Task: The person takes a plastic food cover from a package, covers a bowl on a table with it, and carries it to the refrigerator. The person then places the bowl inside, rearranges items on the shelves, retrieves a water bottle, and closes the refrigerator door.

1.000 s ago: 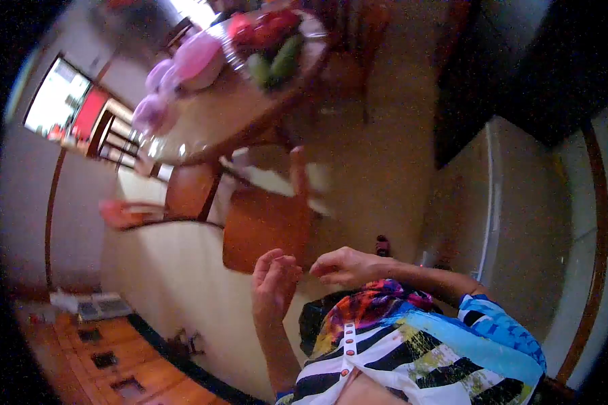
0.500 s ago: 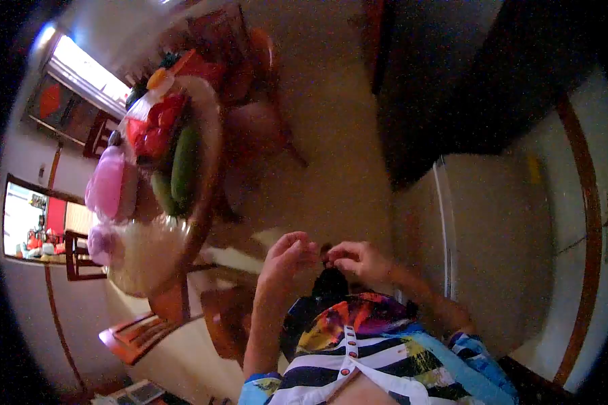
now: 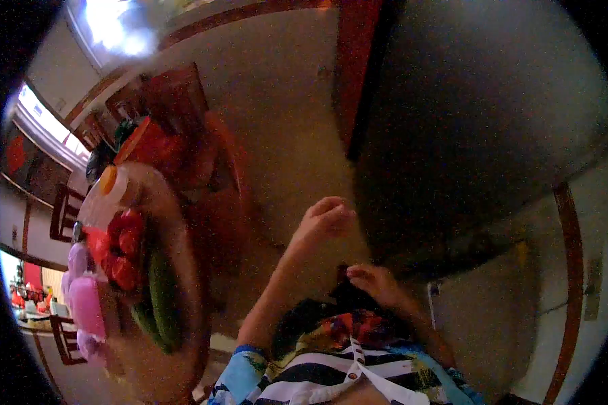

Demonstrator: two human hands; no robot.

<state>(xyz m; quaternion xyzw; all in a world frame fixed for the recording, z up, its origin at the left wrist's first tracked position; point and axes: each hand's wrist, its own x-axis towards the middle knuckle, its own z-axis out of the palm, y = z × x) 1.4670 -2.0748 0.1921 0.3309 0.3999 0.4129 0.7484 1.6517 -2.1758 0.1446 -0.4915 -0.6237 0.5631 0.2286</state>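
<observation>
My left hand (image 3: pixel 327 218) is raised in front of me, above the floor, with its fingers bent in together. Whatever lies between them, if anything, is too small and blurred to make out. Lower and to the right, my right hand (image 3: pixel 374 282) is near my waist, thumb and fingers curled together. Its fingertips overlap a small dark patch in view, and I cannot tell whether they touch it. Both hands are apart from each other and from the table (image 3: pixel 182 223) on the left. On that table lie long green vegetables (image 3: pixel 162 300) and red plastic-looking bundles (image 3: pixel 123 253).
Pink bags (image 3: pixel 86 307) and an orange item (image 3: pixel 107 179) are also on the table. A reddish chair (image 3: pixel 226 155) stands at its far side. To the right are a large dark surface (image 3: pixel 466 135) and a pale appliance-like box (image 3: pixel 486 317). Floor (image 3: pixel 284 121) stretches ahead.
My view has shifted, and the table now sits lower and further left. My left hand has moved up and away from my right hand; the two were close together before.
</observation>
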